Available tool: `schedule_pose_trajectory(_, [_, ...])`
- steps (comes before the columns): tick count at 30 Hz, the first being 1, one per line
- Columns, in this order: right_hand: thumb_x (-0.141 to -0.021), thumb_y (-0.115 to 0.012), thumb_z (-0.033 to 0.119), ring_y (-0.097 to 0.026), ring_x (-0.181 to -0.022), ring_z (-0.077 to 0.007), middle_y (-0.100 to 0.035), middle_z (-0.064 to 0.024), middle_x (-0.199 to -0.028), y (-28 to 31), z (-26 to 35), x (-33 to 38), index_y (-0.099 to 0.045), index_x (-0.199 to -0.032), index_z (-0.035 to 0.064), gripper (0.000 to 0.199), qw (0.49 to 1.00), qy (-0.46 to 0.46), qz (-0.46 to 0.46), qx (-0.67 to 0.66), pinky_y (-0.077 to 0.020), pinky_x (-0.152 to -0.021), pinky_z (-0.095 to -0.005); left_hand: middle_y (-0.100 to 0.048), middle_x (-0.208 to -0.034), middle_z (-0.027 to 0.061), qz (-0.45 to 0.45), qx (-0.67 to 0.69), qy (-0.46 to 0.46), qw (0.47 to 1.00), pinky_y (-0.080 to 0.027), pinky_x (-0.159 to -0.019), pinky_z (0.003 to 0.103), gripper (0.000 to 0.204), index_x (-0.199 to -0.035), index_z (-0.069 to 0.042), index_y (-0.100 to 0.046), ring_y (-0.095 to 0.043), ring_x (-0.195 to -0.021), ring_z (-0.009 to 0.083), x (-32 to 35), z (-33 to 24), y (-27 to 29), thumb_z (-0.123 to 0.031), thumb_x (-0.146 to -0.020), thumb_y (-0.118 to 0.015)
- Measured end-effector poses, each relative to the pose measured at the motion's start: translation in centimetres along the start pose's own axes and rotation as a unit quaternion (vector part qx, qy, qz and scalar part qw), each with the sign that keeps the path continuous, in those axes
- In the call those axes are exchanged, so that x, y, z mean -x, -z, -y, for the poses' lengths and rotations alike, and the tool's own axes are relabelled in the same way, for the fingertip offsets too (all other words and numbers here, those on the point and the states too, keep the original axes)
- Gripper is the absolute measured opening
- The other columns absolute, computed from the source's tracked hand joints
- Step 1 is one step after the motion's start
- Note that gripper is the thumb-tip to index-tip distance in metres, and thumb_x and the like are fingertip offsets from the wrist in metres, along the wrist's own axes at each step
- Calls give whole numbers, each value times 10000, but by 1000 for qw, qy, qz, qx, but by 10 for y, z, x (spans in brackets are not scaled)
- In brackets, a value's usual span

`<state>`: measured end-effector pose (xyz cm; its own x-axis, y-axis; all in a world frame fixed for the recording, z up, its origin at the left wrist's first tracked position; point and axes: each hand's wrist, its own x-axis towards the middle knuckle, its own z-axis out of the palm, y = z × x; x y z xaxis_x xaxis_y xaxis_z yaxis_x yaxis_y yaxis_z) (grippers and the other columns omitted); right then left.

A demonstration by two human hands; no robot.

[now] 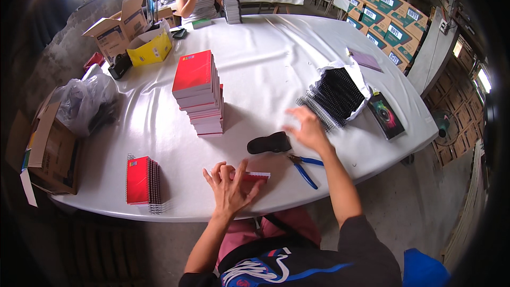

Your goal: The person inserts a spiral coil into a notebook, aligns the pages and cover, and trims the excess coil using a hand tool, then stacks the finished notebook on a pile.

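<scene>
A small red notebook (261,176) lies near the front edge of the table, partly hidden under my left hand (229,186). The thumb and fingers of that hand rest around the notebook and hold it. My right hand (308,127) hovers further forward with its fingers apart and nothing visible in it. Just beyond it lie grey wire spirals (320,112) beside a bundle of black spiral coils (340,93) on white wrapping. Between my hands are a dark, flat, rounded object (268,142) and blue-handled pliers (305,174).
A tall stack of red notebooks (196,90) stands at mid-table; spiral-bound red notebooks (139,180) are piled front left. Cartons (53,154), a plastic bag (87,101) and a yellow box (151,48) line the left side. A black box (385,115) lies right. Another person (199,0) sits opposite.
</scene>
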<state>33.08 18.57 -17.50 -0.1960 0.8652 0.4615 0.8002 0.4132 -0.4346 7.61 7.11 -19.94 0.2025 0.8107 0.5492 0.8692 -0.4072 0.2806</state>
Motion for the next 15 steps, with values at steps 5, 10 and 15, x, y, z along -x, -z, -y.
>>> schedule_pose_trajectory(5, [-853, -603, 221, -524, -1041, -384, -558, -144, -1126, -24, -68, -14, -501, -1217, 75, 405, 939, -212, -26, 269, -460, -883, -448, -452, -967, 121, -127, 3, 65, 990, -259, -919, 589, 501, -808, -114, -536, -392, -1120, 342, -15, -17, -22, -475, -558, -775])
schedule_pose_trajectory(10, [-898, -436, 89, -592, -979, -310, -620, -156, -976, -19, -93, -34, -543, -1048, 62, 186, 923, -181, 131, 313, -516, -794, -450, -498, -961, 76, -121, -7, 70, 990, -226, -902, 637, 472, -754, -133, -566, -423, -1095, 285, -6, -11, -29, -531, -571, -741])
schedule_pose_trajectory(15, [-893, -467, 98, -591, -948, -265, -622, -79, -945, 15, -86, -42, -579, -1071, 79, 211, 923, -38, -4, 383, -471, -803, -420, -504, -937, 55, -121, -21, 52, 991, -221, -908, 639, 432, -731, -151, -585, -439, -1070, 265, -12, -11, -20, -523, -575, -740])
